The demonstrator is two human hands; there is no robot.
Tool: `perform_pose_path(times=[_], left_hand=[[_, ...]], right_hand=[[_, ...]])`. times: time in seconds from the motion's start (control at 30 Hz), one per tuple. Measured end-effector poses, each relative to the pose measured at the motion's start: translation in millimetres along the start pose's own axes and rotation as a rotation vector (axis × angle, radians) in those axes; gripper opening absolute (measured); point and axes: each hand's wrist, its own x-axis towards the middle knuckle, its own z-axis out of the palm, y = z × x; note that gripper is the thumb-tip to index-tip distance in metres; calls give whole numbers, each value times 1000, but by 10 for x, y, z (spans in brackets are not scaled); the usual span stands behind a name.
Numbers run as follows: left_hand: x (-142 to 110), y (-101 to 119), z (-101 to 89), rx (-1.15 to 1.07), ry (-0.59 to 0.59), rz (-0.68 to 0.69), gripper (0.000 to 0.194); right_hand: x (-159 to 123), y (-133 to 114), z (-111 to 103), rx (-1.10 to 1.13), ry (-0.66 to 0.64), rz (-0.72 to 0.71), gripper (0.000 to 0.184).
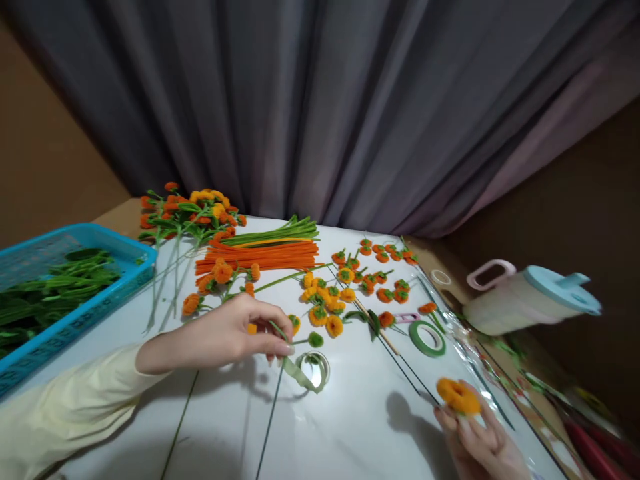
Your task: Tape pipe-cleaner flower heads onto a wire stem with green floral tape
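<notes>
My left hand (243, 331) reaches in from the left, thumb and fingers pinched together on a strip of pale green floral tape (296, 373). The strip runs to a small tape roll (323, 368) on the table. Close by the fingertips is a fuzzy green bud (315, 339) on a thin stem; whether the fingers hold that stem too, I cannot tell. At the lower right, my right hand (483, 440) is closed around the underside of a yellow-orange pipe-cleaner flower (459, 396), its petals facing up. Its stem is hidden by the fingers.
Several small orange and yellow flower heads (327, 297) lie mid-table. Behind them are orange pipe cleaners (260, 255) and finished flowers (193, 210). A blue basket (150, 257) with leaves stands left. Right are a green tape roll (427, 339) and a lidded jug (510, 303).
</notes>
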Motion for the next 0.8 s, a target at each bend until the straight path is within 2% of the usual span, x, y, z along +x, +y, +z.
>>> perform_pose_path(times=[0.1,0.17,0.3,0.37,0.5,0.67,0.8], left_hand=[[-5,-24,-11,63,0,-3,21],[-2,-30,-13,99,38,-4,21],[-15,44,18,175,69,-45,19],[-32,103,47,165,126,-91,18],[-50,157,86,150,165,-95,18],[-52,145,92,153,177,-98,19],[-59,151,89,151,165,-85,18]], right_hand=[[-59,-40,137,116,44,1,42],[-87,-55,206,185,104,-27,39],[-99,-65,236,241,38,45,37],[-103,-70,226,254,13,67,34],[-123,-83,233,284,15,104,29],[-127,-94,253,294,31,133,28],[-142,-106,243,250,23,135,36]])
